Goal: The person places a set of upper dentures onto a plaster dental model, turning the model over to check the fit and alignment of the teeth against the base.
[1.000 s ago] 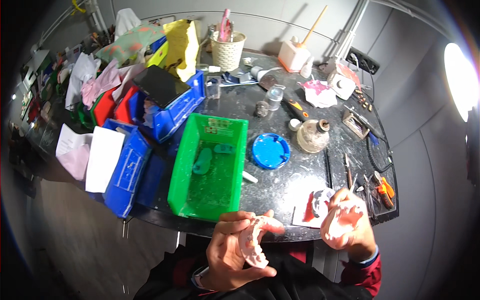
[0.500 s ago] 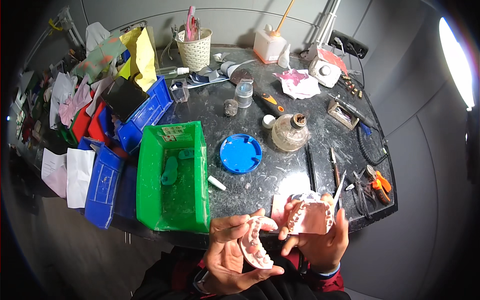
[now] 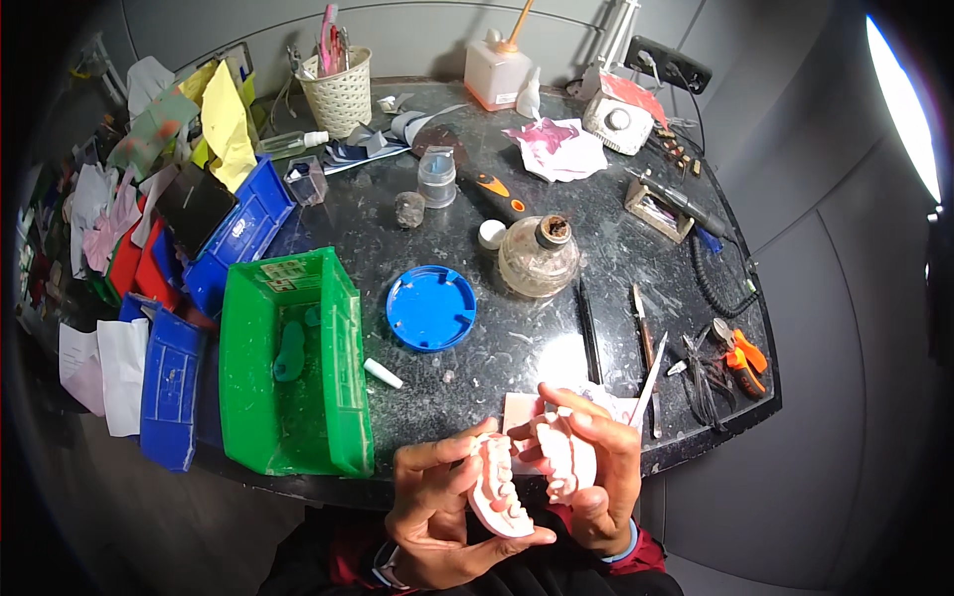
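Near the table's front edge my left hand grips a pale pink dental cast between thumb and fingers, its row of teeth facing up and to the right. Close beside it, my right hand holds a second dental cast, turned on its side with its teeth toward the first one. A small gap seems to separate the two casts. Behind my right hand, a pink sheet lies partly covered on the table.
To the left stand a green bin with teal pieces inside and blue bins. A blue round lid, a glass burner bottle, a knife and orange-handled pliers lie beyond my hands. A lamp shines at right.
My right hand has turned its cast from facing up onto its side and brought it closer to the left cast. The whole view has shifted slightly.
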### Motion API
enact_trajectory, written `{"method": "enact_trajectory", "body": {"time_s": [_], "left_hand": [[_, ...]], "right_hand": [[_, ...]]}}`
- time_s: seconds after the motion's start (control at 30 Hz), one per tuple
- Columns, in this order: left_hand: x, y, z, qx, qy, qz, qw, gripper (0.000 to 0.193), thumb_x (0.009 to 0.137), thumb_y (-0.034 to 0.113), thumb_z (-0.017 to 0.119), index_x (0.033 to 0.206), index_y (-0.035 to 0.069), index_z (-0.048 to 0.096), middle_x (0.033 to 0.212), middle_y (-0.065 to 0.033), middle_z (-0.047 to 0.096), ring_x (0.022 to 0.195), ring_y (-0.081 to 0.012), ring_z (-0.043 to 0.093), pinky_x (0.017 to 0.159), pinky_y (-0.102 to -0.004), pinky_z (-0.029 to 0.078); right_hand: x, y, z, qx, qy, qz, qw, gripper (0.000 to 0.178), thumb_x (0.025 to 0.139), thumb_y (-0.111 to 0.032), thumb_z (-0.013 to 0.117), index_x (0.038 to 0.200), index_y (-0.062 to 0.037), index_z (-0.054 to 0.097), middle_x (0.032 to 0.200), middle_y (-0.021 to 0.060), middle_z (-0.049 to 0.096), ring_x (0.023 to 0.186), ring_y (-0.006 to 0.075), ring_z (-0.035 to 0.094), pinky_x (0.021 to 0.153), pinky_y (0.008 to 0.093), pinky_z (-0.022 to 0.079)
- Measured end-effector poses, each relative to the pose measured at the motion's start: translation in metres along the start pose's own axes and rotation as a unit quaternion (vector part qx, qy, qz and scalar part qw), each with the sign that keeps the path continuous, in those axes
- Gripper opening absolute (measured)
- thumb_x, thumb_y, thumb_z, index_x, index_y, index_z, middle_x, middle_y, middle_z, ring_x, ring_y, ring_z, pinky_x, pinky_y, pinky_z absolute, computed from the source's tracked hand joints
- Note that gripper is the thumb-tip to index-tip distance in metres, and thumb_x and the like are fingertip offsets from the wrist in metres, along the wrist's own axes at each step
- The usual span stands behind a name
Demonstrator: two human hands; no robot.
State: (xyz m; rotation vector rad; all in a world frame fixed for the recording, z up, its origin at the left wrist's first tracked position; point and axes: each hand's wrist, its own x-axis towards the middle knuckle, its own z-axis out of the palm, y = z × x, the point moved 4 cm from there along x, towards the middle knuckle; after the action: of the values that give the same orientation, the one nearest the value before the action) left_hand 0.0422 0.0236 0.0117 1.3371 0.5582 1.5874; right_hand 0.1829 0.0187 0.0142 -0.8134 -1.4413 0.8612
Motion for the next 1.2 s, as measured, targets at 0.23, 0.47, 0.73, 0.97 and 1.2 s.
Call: {"method": "enact_trajectory", "body": {"time_s": [0.23,0.47,0.73,0.97,1.2], "left_hand": [[0.007,0.002,0.003,0.093,-0.033,0.026,0.995,0.077,0.051,0.005,0.085,0.119,0.01,0.051,0.116,-0.0099,0.041,0.114,-0.0344,0.047,0.09,-0.0416,0.047],[0.006,0.0,0.004,0.113,-0.017,0.038,0.993,0.075,0.051,0.006,0.085,0.118,0.014,0.053,0.113,-0.0093,0.044,0.111,-0.0339,0.049,0.088,-0.0403,0.048],[0.007,0.002,0.002,0.146,-0.022,0.037,0.988,0.076,0.048,0.01,0.087,0.117,0.013,0.053,0.113,-0.0094,0.044,0.108,-0.0352,0.05,0.088,-0.041,0.049],[0.001,-0.003,-0.002,0.223,0.02,0.109,0.969,0.07,0.049,0.015,0.087,0.113,0.013,0.058,0.11,-0.0067,0.047,0.101,-0.0336,0.051,0.079,-0.038,0.051],[-0.016,-0.004,-0.004,0.271,0.008,0.25,0.93,0.045,0.06,0.015,0.077,0.104,0.016,0.064,0.111,-0.0042,0.048,0.101,-0.0323,0.051,0.081,-0.0334,0.05]], "right_hand": [[0.007,-0.006,-0.001,-0.035,0.041,0.007,0.999,0.053,0.086,-0.036,0.053,0.117,0.0077,0.045,0.114,0.0297,0.051,0.106,0.0351,0.053,0.088,0.0376,0.043],[0.007,-0.006,0.002,-0.046,0.027,0.025,0.998,0.058,0.084,-0.04,0.055,0.116,0.0074,0.047,0.116,0.029,0.05,0.108,0.0367,0.052,0.09,0.0385,0.041],[0.012,-0.007,0.003,-0.1,-0.016,-0.001,0.995,0.077,0.078,-0.055,0.051,0.121,0.0078,0.043,0.118,0.0281,0.047,0.11,0.0353,0.05,0.089,0.0383,0.042],[0.014,-0.013,0.012,-0.195,-0.022,0.006,0.98,0.103,0.057,-0.056,0.075,0.126,0.0096,0.038,0.108,0.0262,0.051,0.104,0.031,0.051,0.081,0.0385,0.046],[0.006,-0.016,0.012,-0.197,0.013,-0.023,0.98,0.088,0.052,-0.024,0.083,0.12,0.0129,0.042,0.104,0.0236,0.057,0.096,0.0326,0.059,0.083,0.0366,0.047]]}}
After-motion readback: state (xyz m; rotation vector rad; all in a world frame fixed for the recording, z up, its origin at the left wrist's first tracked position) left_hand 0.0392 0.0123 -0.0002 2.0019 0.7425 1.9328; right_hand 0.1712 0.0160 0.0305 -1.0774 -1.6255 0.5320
